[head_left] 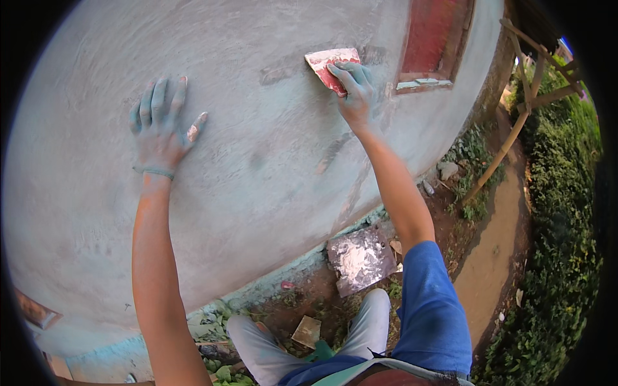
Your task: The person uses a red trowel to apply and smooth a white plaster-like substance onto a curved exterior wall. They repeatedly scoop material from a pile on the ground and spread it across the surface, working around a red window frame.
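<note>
A grey-blue plastered wall (251, 199) with swirled smear marks fills most of the view. My left hand (159, 125), coated in bluish dust, lies against it with the fingers stretched out and the thumb apart; white paste sticks to the thumb. Farther right, my right hand (358, 93) grips a flat red scraper (324, 63) smeared with white paste. Its upper part rests on or close to the wall, left of a window with a red pane (432, 38). Part of the scraper is hidden under my fingers.
Below on the ground, a dark square board (381, 254) carries white paste (355, 258). A tile piece (307, 330) lies between my knees. To the right are stones (447, 170), leaning wooden poles (508, 141), a dirt path (492, 238) and a green hedge (560, 257).
</note>
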`<action>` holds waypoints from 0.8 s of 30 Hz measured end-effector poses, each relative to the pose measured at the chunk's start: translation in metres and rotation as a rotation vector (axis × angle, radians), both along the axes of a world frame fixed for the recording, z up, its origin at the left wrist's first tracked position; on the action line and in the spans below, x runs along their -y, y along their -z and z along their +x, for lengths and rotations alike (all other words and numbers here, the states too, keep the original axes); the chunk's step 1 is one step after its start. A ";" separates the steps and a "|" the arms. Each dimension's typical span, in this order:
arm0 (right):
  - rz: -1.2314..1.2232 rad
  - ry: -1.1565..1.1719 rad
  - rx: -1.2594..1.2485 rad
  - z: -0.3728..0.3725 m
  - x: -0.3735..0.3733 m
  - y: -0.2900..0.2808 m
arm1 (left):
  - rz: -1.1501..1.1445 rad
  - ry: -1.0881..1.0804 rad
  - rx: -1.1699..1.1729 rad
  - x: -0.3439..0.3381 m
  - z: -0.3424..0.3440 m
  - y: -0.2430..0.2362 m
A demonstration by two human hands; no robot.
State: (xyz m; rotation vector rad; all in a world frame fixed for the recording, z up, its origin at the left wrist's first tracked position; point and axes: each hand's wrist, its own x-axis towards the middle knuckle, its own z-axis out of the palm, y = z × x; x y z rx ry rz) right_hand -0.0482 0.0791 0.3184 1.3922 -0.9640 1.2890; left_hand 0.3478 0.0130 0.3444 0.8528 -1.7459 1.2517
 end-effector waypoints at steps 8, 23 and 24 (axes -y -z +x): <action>0.028 -0.030 0.059 -0.024 -0.016 0.027 | -0.025 -0.015 0.007 0.001 0.002 0.000; 0.019 0.075 0.004 -0.014 0.041 0.039 | -0.058 0.016 0.018 -0.003 0.000 -0.001; 0.051 0.080 0.002 -0.013 0.036 0.044 | -0.054 0.008 0.017 -0.003 0.001 -0.002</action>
